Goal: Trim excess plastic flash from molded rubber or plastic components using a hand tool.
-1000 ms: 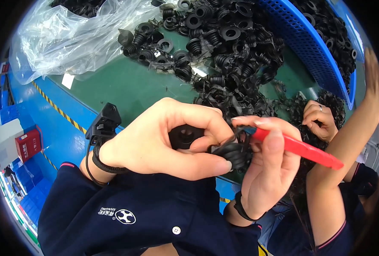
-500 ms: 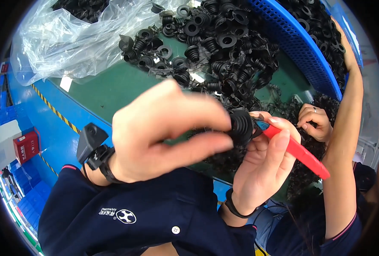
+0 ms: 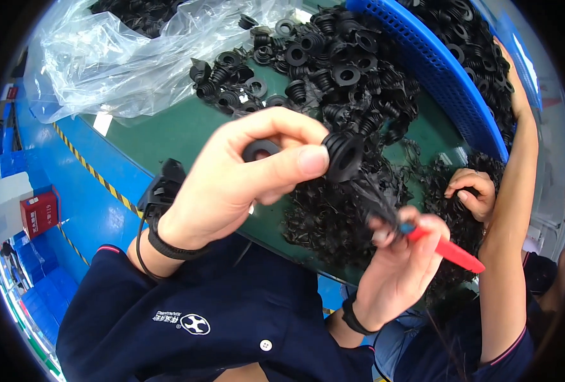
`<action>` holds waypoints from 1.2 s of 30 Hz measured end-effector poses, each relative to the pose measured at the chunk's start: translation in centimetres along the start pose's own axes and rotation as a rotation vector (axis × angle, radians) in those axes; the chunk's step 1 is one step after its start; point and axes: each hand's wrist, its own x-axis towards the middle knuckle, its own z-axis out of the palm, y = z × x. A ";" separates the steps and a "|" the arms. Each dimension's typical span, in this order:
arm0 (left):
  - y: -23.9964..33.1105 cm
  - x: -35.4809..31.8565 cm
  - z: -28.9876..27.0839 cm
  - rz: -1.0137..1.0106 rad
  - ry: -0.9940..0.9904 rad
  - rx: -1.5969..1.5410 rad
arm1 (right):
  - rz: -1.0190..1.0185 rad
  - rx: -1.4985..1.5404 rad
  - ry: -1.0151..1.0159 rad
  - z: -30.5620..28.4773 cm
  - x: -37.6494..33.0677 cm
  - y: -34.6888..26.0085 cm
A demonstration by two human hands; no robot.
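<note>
My left hand (image 3: 263,159) pinches a ribbed black rubber bellows (image 3: 344,156) between thumb and fingers, its round opening facing right. Black ring-shaped rubber (image 3: 261,150) also shows inside the curl of that hand. Thin black flash (image 3: 374,200) stretches from the bellows toward my right hand (image 3: 403,267), where the fingertips are blurred. Across my right palm lies a red-handled tool (image 3: 448,249) with a bit of blue near its front; its working end is hidden. Beyond my hands is a heap of similar black bellows (image 3: 346,75) with ragged flash on them.
Black rubber scraps (image 3: 320,223) cover the green tabletop (image 3: 148,137) beneath my hands. A clear plastic bag (image 3: 123,63) spreads over the far left. A blue perforated crate (image 3: 441,76) full of bellows stands far right. A co-worker's hand (image 3: 476,191) and forearm (image 3: 511,204) are close at right.
My left hand, blurred before, now grips the bellows, which has moved up and left, away from my right hand. My right hand has dropped slightly, and flash now stretches between them.
</note>
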 end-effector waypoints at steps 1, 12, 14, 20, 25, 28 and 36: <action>-0.2 0.0 0.1 -0.078 -0.035 -0.124 | 0.027 0.007 -0.068 -0.2 -0.5 -0.2; 0.0 -0.1 0.3 -0.105 -0.168 -0.064 | -0.132 -0.319 -0.155 0.5 0.8 -0.5; 0.3 0.1 1.2 -0.140 -0.192 -0.050 | -0.191 -0.284 -0.324 0.1 1.1 -0.9; 0.4 -0.3 -0.5 -0.141 -0.133 0.121 | -0.240 -0.489 -0.352 1.4 1.0 0.5; 1.0 0.2 -1.1 -0.186 -0.164 0.199 | -0.396 -0.745 -0.369 1.4 1.1 0.5; 1.0 1.2 -0.8 -0.164 -0.154 -0.186 | -0.355 -0.653 -0.559 1.5 0.8 0.0; 2.3 0.0 0.3 -0.413 -0.235 -0.331 | -0.119 -0.341 -0.143 -0.3 -0.1 0.8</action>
